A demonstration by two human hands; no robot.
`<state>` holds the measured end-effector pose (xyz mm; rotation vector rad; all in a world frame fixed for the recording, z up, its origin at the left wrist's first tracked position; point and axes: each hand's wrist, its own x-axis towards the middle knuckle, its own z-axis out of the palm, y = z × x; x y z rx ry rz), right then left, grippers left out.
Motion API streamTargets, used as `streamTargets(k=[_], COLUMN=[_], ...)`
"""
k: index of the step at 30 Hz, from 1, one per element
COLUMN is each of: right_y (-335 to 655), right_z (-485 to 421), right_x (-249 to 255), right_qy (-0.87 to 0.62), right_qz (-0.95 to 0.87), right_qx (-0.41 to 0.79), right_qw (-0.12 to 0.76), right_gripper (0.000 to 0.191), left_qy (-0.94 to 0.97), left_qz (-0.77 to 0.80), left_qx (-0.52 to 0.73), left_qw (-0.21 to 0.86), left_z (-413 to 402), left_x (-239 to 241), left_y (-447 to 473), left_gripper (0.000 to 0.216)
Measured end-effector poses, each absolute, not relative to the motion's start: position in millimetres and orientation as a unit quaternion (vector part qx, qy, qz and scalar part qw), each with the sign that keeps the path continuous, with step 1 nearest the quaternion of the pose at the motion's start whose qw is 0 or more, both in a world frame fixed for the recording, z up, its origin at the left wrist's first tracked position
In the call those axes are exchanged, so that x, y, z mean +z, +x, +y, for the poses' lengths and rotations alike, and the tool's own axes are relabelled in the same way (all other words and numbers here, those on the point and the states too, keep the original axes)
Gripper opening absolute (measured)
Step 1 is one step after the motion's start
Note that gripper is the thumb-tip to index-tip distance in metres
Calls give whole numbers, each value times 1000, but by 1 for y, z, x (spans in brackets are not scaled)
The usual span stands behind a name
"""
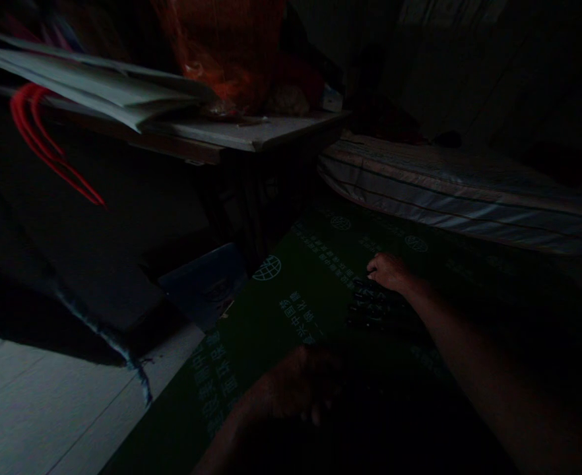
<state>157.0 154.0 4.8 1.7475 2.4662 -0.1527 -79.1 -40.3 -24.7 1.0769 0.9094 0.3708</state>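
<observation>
The scene is very dark. A green board (295, 264) printed with pale characters and globe marks lies below both hands. On it rests a bundle of dark, slender rod-like pieces (370, 307) with small light specks; their kind is unclear. My right hand (390, 272) is at the far end of this bundle, fingers curled in and pressed together; whatever they hold is too dark to name. Nearer to me, my left hand (305, 382) hangs low over the board with its fingers pointing down, mostly lost in shadow. Whether it grips anything is hidden.
A table (251, 135) at upper left carries white folded sheets (123, 92) and an orange plastic bag (226, 59). Red cords (58, 152) dangle from its edge. A mattress (420, 178) lies behind the board, a blue box-like object (204, 280) beside it, and a bluish rope (107, 333) at left.
</observation>
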Motion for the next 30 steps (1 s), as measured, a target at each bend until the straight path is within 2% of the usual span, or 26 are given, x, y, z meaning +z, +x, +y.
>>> streamTargets(k=[7,15,20,30], right_y=[156,157,158,162], right_z=[157,159,163,165], right_x=[2,-1,-4,2], right_qy=[573,557,536,506], right_qz=[816,828,842,861], right_qx=[-43,-41,-44,-47], right_qw=[65,57,51,-13], right_gripper=[16,12,5,2], left_qy=[462,442,498,512], left_qz=[398,395,420,413], left_qx=[179,175,157,151], left_qw=[772,786,742,738], left_z=[-40,-39,-39,-37], left_x=[-27,-26,-22,-17], left_y=[-79,-78,-76,-75], left_gripper=[37,33,38,44])
